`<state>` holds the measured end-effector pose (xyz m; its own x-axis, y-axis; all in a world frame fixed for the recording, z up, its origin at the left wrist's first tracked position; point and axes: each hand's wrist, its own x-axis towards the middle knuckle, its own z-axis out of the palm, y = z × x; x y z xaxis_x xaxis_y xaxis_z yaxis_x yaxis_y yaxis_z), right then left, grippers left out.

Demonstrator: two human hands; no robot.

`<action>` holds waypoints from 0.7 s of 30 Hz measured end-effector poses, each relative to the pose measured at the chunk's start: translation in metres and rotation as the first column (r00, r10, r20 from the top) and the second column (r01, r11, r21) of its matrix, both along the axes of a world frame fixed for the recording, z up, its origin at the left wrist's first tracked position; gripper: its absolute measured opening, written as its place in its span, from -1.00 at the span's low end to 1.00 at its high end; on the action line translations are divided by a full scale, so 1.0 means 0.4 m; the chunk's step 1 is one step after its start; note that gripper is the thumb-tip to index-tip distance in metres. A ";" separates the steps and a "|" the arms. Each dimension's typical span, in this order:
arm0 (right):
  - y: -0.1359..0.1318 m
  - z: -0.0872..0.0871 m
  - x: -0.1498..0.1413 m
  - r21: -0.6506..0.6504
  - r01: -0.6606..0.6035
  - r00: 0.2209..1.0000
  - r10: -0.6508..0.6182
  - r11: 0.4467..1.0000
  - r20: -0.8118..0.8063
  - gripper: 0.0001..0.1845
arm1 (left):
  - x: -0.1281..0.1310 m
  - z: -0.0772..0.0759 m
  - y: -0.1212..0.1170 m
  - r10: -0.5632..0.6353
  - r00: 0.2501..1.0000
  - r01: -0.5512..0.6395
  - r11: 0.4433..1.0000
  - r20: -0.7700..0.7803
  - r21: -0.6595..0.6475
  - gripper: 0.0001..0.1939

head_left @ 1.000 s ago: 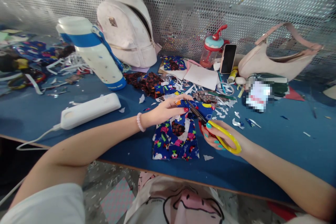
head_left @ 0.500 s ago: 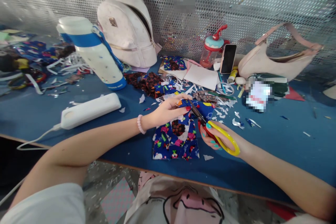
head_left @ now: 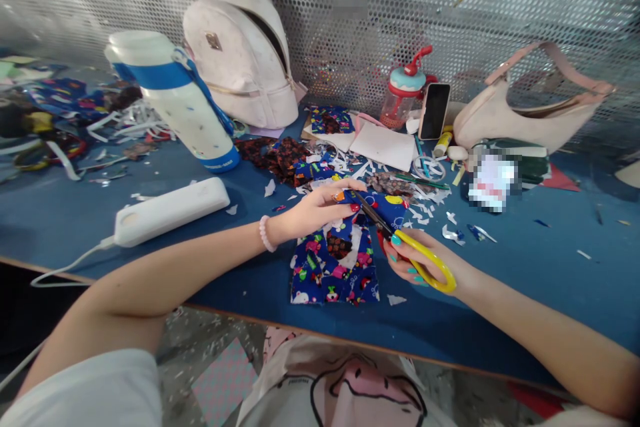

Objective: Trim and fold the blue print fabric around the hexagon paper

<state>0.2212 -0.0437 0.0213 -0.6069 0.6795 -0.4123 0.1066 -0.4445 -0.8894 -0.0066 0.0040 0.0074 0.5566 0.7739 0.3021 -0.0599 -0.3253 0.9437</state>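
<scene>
A piece of blue patterned fabric lies on the blue table near its front edge. My left hand pinches the fabric's upper edge, fingers pressed together. My right hand grips yellow-and-red-handled scissors, whose dark blades reach up and left into the fabric right beside my left fingertips.
A white power strip lies at left, a tilted white-and-blue bottle and a white backpack behind it. A red-topped bottle, a phone and a beige handbag stand at the back right. Paper and fabric scraps litter the middle.
The scissors' blades have shifted slightly along the fabric's edge; both hands stay almost in place.
</scene>
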 end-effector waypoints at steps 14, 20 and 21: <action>0.011 -0.003 0.006 0.004 -0.010 0.999 0.010 1.000 -0.039 -0.43 | -0.007 0.016 0.007 0.041 0.999 -0.039 0.998 -0.034 0.057 -0.69; 0.011 -0.004 0.006 0.003 -0.027 0.998 0.027 1.000 -0.055 -0.45 | -0.002 0.019 0.002 0.109 0.994 -0.103 0.982 -0.027 0.156 -0.60; 0.010 -0.004 0.005 -0.001 -0.029 0.998 0.029 1.000 -0.055 -0.44 | -0.001 0.018 0.001 0.123 0.992 -0.114 0.977 -0.036 0.178 -0.61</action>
<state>0.2232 -0.0396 0.0196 -0.6483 0.6605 -0.3788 0.0702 -0.4435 -0.8935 -0.0072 0.0043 0.0147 0.4808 0.7724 0.4149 0.0320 -0.4883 0.8721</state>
